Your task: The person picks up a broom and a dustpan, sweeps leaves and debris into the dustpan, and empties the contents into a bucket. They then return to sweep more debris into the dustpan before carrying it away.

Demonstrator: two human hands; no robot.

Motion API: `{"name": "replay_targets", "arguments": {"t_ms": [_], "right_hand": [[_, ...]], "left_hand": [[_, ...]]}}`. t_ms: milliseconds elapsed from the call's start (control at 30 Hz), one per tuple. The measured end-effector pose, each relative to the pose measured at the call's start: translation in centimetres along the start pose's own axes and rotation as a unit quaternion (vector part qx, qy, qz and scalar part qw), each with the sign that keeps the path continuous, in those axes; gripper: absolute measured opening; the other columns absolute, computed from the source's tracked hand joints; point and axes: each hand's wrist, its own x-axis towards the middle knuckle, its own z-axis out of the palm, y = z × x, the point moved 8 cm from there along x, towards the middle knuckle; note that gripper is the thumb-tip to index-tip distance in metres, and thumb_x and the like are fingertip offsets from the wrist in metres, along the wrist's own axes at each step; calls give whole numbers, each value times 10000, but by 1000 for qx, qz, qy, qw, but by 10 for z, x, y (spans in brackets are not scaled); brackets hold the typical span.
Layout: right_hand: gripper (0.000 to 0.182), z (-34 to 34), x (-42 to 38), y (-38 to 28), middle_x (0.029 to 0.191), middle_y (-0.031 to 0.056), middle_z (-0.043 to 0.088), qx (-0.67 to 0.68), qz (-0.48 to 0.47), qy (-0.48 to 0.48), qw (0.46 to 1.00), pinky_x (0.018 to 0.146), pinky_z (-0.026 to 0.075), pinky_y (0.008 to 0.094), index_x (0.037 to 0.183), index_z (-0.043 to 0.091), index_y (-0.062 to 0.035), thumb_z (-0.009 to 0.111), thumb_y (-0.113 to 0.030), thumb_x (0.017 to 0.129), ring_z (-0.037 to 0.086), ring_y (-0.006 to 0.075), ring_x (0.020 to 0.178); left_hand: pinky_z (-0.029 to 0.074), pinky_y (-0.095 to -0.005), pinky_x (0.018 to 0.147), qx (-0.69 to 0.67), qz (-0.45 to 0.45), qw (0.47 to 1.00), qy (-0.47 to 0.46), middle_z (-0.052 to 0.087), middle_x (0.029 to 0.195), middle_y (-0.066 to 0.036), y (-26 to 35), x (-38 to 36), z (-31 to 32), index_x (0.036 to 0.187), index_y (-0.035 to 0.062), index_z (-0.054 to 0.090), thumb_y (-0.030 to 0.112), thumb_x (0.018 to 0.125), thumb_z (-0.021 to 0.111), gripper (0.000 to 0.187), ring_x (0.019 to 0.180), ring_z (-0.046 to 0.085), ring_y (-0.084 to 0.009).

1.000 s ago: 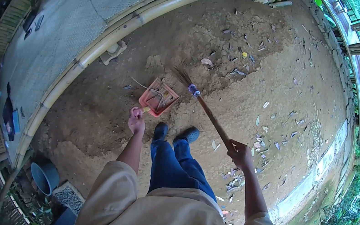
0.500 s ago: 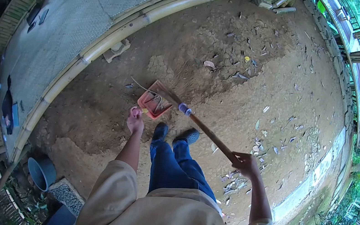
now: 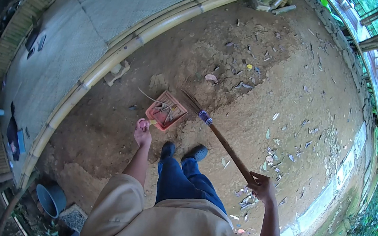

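My left hand (image 3: pixel 142 133) is closed around the end of the handle of an orange-red dustpan (image 3: pixel 156 119), low over the dirt floor. Some dry debris and a long thin twig (image 3: pixel 147 96) lie in the pan, the twig poking out past its left side. In my right hand (image 3: pixel 263 187) is the upper end of a wooden-handled broom (image 3: pixel 228 146), its fingers wrapped round the stick. Purple and white binding sits near the broom's bristles (image 3: pixel 192 102), which are thin and partly blurred, just right of the pan and apart from it.
Fallen leaves (image 3: pixel 244 85) are scattered over the dirt ahead and to the right. A bamboo-edged platform (image 3: pixel 82 84) curves along the left, with a stone block (image 3: pixel 117 73) beside it. At lower left stands a dark bucket (image 3: pixel 51 199).
The broom's bristles have moved right, from over the dustpan to beside it, and my right hand has shifted slightly down and right. My left hand keeps its hold on the dustpan.
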Motion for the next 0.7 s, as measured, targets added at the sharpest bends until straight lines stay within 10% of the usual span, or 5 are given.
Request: {"name": "replay_targets", "arguments": {"t_ms": [533, 700], "right_hand": [[559, -31, 92, -58, 835, 139, 727, 42, -18, 101, 994, 492, 488, 299, 1295, 601, -41, 732, -90, 754, 616, 136, 528], [516, -51, 149, -90, 944, 178, 715, -101, -65, 148, 982, 651, 541, 402, 1284, 608, -105, 719, -202, 789, 692, 286, 713]], "left_hand": [[513, -337, 790, 41, 70, 995, -61, 643, 1011, -118, 103, 44, 120, 1162, 97, 571, 5, 886, 643, 299, 899, 641, -227], [508, -367, 779, 0, 55, 995, -83, 643, 1012, -126, 99, 70, 165, 1143, 106, 575, 18, 875, 656, 293, 923, 642, -254]]}}
